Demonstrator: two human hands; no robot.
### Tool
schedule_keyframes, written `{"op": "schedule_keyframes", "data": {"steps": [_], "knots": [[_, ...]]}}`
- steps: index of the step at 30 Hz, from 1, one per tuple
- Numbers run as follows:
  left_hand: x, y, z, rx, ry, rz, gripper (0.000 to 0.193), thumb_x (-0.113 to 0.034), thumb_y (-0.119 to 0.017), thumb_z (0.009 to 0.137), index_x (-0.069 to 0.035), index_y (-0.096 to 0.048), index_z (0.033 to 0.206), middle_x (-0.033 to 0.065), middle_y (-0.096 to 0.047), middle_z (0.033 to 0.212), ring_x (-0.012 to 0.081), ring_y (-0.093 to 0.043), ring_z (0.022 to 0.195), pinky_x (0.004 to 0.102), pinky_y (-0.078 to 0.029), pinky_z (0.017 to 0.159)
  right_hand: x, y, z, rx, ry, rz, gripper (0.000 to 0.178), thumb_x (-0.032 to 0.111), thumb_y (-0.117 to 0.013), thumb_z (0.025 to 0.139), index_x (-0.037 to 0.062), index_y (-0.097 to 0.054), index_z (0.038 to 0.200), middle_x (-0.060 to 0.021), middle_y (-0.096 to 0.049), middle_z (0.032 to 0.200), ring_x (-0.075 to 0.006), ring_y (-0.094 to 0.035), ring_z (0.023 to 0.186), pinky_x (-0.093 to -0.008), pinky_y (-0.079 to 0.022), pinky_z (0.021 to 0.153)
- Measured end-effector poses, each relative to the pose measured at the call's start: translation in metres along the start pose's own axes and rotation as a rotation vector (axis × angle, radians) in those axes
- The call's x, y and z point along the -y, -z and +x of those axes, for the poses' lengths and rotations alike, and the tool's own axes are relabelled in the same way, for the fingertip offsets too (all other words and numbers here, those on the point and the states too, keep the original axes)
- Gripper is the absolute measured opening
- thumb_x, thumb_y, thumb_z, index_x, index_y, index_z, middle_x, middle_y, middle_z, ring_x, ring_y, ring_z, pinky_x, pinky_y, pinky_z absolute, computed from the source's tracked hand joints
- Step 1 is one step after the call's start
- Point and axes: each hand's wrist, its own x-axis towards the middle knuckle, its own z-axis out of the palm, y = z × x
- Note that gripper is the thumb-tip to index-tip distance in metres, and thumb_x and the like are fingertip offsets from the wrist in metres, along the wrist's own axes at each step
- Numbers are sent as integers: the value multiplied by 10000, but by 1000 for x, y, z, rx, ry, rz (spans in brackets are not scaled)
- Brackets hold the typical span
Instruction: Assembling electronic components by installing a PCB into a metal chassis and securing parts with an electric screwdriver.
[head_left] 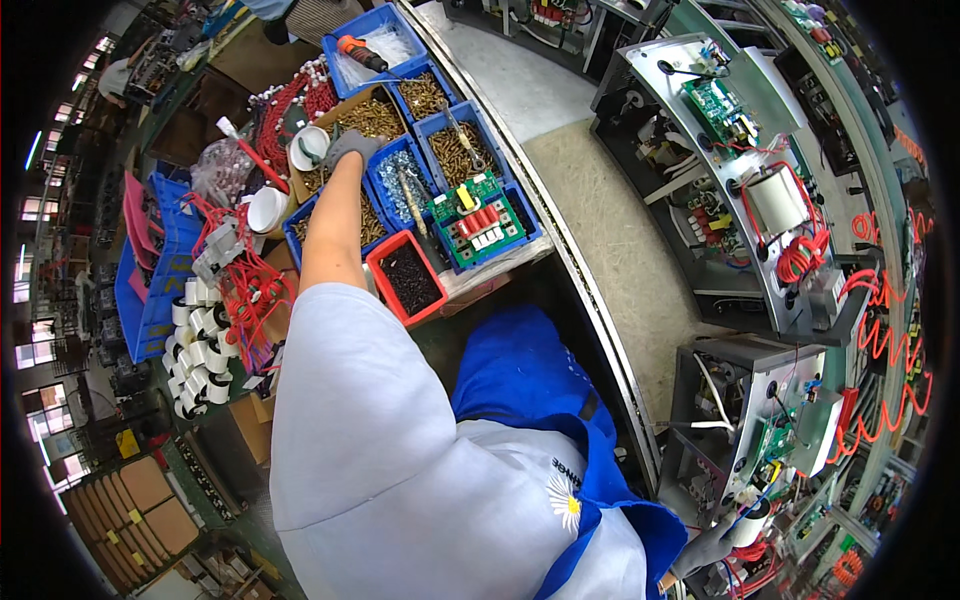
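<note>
My left hand [350, 147], in a grey glove, reaches in among the parts bins, at a cardboard box of brass-coloured screws [368, 118]. Its fingertips are hidden, so I cannot tell whether it holds anything. Close by are a white cup [309, 146] and a blue bin of small clear-blue parts [400, 185]. A green circuit board [480, 218] with red and white components rests across the front blue bin. At the lower right, my gloved right hand [706, 548] is beside a white cylinder [750, 526] and wires on a metal unit; its fingers are unclear.
A red bin of black screws [407, 279] stands at the bench's near edge. Red wire bundles [250, 290] and white cylinders [200, 350] lie left. An orange-tipped power tool [362, 53] is in the far bin. Open metal units [740, 170] line the conveyor at right.
</note>
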Motion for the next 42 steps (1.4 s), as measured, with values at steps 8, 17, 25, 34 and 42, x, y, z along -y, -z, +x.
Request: {"op": "schedule_keyframes", "data": {"steps": [8,17,25,34,42], "knots": [[27,-13,69,156,-425,-106,444,-317,-730,753,-21,-704,1084,174,-708,1047,295,-689,928,376,-526,853,-88,8,24,-71,110,-308,568,485,-602,912,-66,-705,997,-145,-697,776,-192,-573,629,-343,-438,572],[152,20,-51,-98,-386,-123,180,-213,-647,769,-92,-758,844,126,-727,843,264,-708,796,375,-551,771,28,-74,4,70,161,-205,569,487,-603,911,-66,-706,995,-146,-700,784,-193,-582,635,-340,-444,575],[164,2,-79,-10,-233,136,506,-234,-742,661,-77,-634,1131,204,-674,1077,363,-649,1021,408,-512,905,114,-100,-56,38,96,-131,570,490,-604,911,-65,-707,993,-147,-703,792,-193,-591,641,-337,-451,577],[144,11,-90,-41,-268,315,455,-236,-746,645,-82,-646,1061,196,-686,1021,368,-670,951,442,-539,826,194,-120,-98,25,32,-61,572,492,-604,910,-64,-708,991,-148,-707,802,-193,-601,648,-334,-458,580],[172,-12,-69,-136,-362,327,247,-201,-694,750,-107,-684,979,152,-692,1016,351,-671,934,444,-532,820,220,-124,-115,26,-24,3,573,494,-605,910,-64,-709,989,-149,-710,810,-193,-610,654,-331,-464,583]]}}
